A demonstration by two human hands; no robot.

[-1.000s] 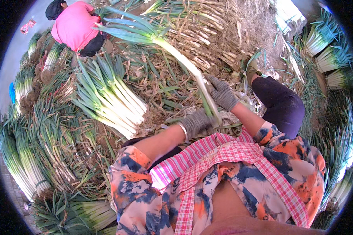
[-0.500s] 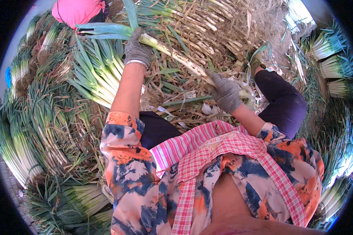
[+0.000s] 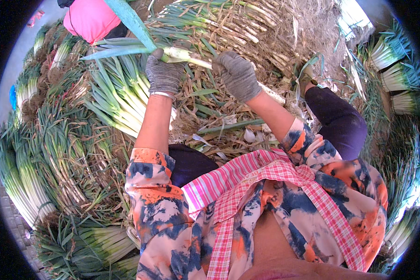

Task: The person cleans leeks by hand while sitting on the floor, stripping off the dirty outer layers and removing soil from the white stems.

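Note:
Both my hands wear grey knit gloves. My left hand (image 3: pixel 163 73) grips a long leek (image 3: pixel 184 55) where its green leaves meet the white stalk. My right hand (image 3: pixel 238 74) clasps the same leek further along the pale stalk, toward its root end. The leek lies across in front of me, its broad green leaves (image 3: pixel 126 18) pointing up and left. Under my hands lies a litter of dry peelings and husks (image 3: pixel 210 116).
A cleaned bunch of leeks (image 3: pixel 116 98) lies left of my left arm. More leek bundles (image 3: pixel 46 158) ring me on the left and right (image 3: pixel 396 70). An untrimmed heap (image 3: pixel 247 23) lies ahead. A person in pink (image 3: pixel 91 18) crouches at top left.
My right hand slid up the stalk toward my left hand, and the leek was lifted higher and further from me. My left arm reached out a little more.

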